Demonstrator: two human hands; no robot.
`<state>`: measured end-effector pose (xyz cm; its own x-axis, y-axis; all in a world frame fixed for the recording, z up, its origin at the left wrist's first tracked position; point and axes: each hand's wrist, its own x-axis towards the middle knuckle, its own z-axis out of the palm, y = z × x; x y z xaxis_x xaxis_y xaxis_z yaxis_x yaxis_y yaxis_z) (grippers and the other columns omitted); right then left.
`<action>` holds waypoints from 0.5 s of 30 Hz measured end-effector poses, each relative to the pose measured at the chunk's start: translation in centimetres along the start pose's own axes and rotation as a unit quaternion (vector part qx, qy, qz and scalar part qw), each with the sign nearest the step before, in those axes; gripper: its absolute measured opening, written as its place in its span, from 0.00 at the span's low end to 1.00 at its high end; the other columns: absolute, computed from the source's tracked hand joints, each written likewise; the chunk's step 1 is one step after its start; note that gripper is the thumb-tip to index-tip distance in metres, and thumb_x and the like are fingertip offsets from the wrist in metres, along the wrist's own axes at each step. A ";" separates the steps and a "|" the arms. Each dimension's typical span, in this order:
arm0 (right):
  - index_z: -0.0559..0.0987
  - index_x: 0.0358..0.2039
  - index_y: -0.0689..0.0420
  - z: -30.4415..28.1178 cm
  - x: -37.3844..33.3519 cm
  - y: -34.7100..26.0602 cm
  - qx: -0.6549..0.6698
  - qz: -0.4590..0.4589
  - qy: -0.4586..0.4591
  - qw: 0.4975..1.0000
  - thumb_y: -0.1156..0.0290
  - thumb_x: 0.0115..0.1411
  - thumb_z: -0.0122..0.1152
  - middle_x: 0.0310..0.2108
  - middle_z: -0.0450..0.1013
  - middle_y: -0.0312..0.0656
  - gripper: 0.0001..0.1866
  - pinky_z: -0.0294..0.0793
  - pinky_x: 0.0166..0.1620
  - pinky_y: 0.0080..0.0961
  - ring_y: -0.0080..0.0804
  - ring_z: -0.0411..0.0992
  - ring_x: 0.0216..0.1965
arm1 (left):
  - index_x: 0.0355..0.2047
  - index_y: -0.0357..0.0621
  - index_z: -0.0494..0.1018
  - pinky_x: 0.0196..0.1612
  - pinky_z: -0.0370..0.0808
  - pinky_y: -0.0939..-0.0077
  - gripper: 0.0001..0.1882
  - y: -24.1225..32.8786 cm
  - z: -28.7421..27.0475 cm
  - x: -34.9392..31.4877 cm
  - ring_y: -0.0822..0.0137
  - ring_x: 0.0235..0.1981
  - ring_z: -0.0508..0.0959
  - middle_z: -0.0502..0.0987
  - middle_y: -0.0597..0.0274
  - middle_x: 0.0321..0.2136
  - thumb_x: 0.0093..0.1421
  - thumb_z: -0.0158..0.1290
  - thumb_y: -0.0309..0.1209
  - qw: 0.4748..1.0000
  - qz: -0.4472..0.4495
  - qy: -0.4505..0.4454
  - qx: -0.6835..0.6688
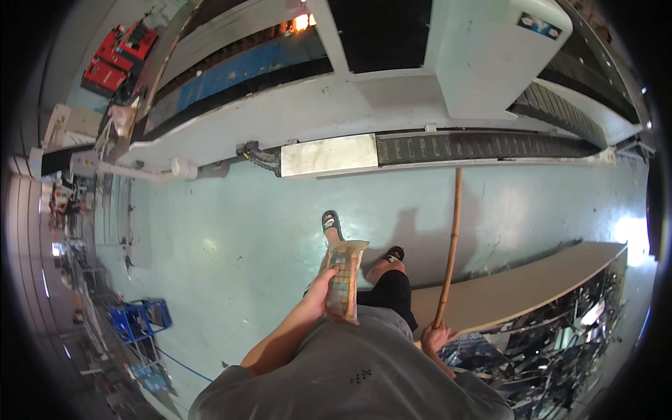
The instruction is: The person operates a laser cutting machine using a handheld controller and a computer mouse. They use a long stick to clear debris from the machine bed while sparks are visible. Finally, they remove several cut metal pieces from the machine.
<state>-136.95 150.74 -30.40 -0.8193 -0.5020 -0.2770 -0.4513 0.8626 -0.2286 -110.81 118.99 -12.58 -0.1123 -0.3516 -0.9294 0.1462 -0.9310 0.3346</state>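
My left hand (320, 292) is closed around a remote control in a clear plastic sleeve (343, 281), held upright in front of my body. Rows of small coloured buttons show through the plastic, and my thumb lies over its front. At my right side, my right hand (437, 337) grips the lower part of a long bamboo stick (451, 245). The stick rises away from me, its far tip close to the lower edge of the large machine.
A long machine (392, 105) with a cable chain (483, 146) spans the far side, a bright orange glow inside it. To my right, a brown board (518, 283) lies beside heaped dark scrap (560, 343). A blue frame (140, 320) and red machines (119, 59) stand leftward.
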 end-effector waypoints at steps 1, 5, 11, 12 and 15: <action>0.80 0.33 0.55 -0.3 0.1 0.1 -0.008 -0.012 -0.017 1.000 0.67 0.54 0.63 0.36 0.78 0.41 0.08 0.35 0.74 0.67 0.42 0.72 0.53 | 0.52 0.42 0.76 0.48 0.80 0.62 0.21 -0.4 -0.6 0.3 0.63 0.42 0.82 0.82 0.59 0.42 0.72 0.48 0.47 1.000 -0.003 -0.018 -0.017; 0.81 0.33 0.53 -0.7 0.8 -0.4 -0.027 -0.012 0.006 1.000 0.65 0.54 0.64 0.33 0.79 0.42 0.07 0.35 0.73 0.67 0.44 0.74 0.50 | 0.53 0.43 0.76 0.49 0.79 0.61 0.22 -1.8 -2.0 0.4 0.62 0.42 0.81 0.82 0.60 0.43 0.71 0.49 0.47 0.996 0.033 -0.057 -0.064; 0.83 0.34 0.55 -0.3 2.7 -1.0 -0.011 0.002 -0.004 1.000 0.62 0.62 0.59 0.32 0.80 0.46 0.11 0.37 0.71 0.69 0.51 0.76 0.47 | 0.53 0.43 0.74 0.46 0.81 0.62 0.19 -2.4 -4.0 -0.3 0.63 0.41 0.82 0.81 0.59 0.41 0.73 0.47 0.44 0.978 0.096 -0.134 -0.129; 0.83 0.35 0.55 -0.3 2.7 -1.0 -0.011 -0.001 -0.003 1.000 0.61 0.62 0.59 0.32 0.81 0.47 0.12 0.37 0.71 0.69 0.52 0.76 0.47 | 0.53 0.42 0.74 0.45 0.81 0.62 0.19 -2.6 -4.4 -0.4 0.63 0.40 0.82 0.81 0.58 0.41 0.73 0.47 0.43 0.972 0.106 -0.152 -0.141; 0.84 0.35 0.55 -0.3 2.8 -0.8 -0.014 -0.013 0.019 1.000 0.60 0.62 0.59 0.33 0.81 0.48 0.13 0.37 0.72 0.68 0.53 0.77 0.46 | 0.53 0.42 0.74 0.45 0.81 0.62 0.18 -3.2 -5.5 -0.9 0.63 0.39 0.83 0.81 0.59 0.41 0.73 0.47 0.42 0.967 0.107 -0.165 -0.163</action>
<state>-139.01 148.63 -30.76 -0.8204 -0.5214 -0.2348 -0.4816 0.8514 -0.2078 -105.75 122.79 -13.64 -0.3441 -0.5950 -0.7263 0.4960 -0.7720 0.3974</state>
